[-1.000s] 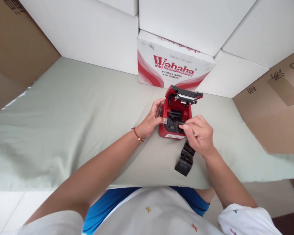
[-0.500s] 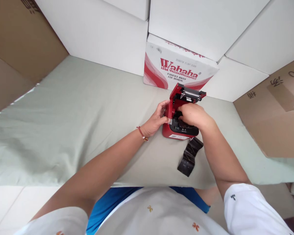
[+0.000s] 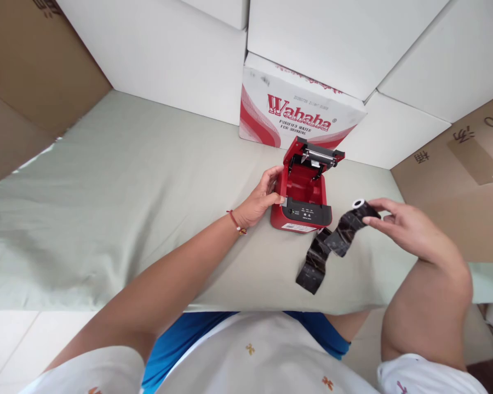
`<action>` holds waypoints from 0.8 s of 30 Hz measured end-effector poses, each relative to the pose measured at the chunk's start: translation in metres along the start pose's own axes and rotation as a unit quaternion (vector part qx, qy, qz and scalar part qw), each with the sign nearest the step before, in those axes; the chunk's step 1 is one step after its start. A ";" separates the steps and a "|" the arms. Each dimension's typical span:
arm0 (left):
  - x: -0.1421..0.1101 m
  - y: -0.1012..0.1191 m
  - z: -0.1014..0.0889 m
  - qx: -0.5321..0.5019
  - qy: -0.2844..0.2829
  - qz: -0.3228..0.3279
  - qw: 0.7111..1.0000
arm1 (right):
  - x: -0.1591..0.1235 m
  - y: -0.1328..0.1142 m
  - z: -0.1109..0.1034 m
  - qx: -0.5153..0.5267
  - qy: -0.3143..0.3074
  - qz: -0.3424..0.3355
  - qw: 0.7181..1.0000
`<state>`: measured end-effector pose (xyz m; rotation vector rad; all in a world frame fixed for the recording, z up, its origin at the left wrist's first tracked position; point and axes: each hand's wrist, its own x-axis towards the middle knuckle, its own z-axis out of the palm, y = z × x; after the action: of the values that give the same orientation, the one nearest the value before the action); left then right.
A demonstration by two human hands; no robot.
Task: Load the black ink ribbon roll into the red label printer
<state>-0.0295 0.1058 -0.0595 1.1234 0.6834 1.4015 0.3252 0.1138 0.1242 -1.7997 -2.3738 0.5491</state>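
A red label printer (image 3: pixel 302 210) stands on the cloth-covered table with its lid (image 3: pixel 312 153) tilted up, and its red inner bay shows bare. My left hand (image 3: pixel 263 200) grips the printer's left side, thumb on the front corner and fingers behind. To the right of the printer, my right hand (image 3: pixel 398 221) pinches a small roll of black paper (image 3: pixel 365 209) with a white core, held above the cloth. From the roll a loose black strip (image 3: pixel 314 265) trails down to the left, folded in waves, and lies in front of the printer.
Behind the printer stands a white and red Wahaha carton (image 3: pixel 299 109), close to the raised lid. White boxes (image 3: pixel 168 60) form a wall at the back. Brown cartons flank the table at left (image 3: pixel 33 82) and right (image 3: pixel 464 180). The green cloth (image 3: pixel 148 180) covers the tabletop to its front edge.
My right hand has come out of the printer's bay and moved right, bringing the black paper roll with it. My left hand stays on the printer.
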 end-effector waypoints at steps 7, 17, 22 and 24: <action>-0.001 -0.002 -0.006 0.027 -0.011 0.015 0.999 | -0.004 0.047 0.041 0.002 -0.059 0.040 0.997; 0.000 -0.002 -0.006 0.022 -0.006 0.014 1.000 | -0.003 -0.002 0.096 0.047 -0.088 -0.089 0.991; 0.001 -0.001 -0.003 0.000 -0.003 -0.002 1.000 | 0.001 -0.011 0.093 0.025 -0.108 -0.105 0.988; 0.002 0.001 -0.001 -0.010 -0.003 -0.007 1.000 | 0.004 -0.013 0.086 0.025 -0.107 -0.110 0.988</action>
<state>-0.0302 0.1074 -0.0588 1.1050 0.6714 1.3899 0.2860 0.0955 0.0484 -1.4986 -2.6278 0.7983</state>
